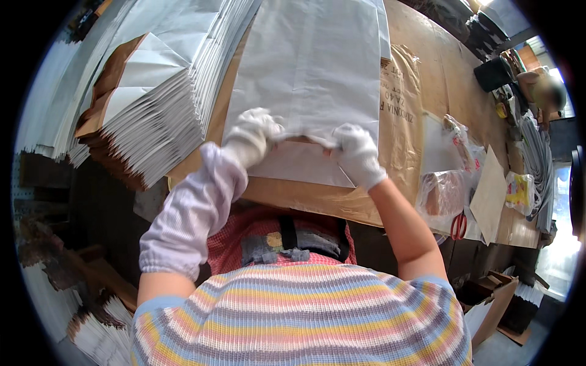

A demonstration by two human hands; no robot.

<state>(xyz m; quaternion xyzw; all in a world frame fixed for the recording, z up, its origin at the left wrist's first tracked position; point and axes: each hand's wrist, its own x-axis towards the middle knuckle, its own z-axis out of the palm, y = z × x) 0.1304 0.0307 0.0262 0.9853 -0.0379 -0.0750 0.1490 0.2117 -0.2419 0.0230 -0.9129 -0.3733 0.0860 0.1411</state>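
Note:
A flat white paper bag (311,67) lies on a brown paper sheet (400,131) on the table. Both my hands wear white gloves. My left hand (253,137) pinches the near left part of the bag's bottom fold. My right hand (357,152) pinches the same fold on the right. Between them the bottom flap (299,165) is folded toward me. A white sleeve cover wraps my left forearm.
A fanned stack of finished white and brown bags (143,104) lies at the left. More bag stacks (101,329) sit below the table at lower left. Red-handled scissors (459,226), plastic-wrapped items (442,192) and a cardboard piece (488,195) lie at the right. Another person (543,91) works far right.

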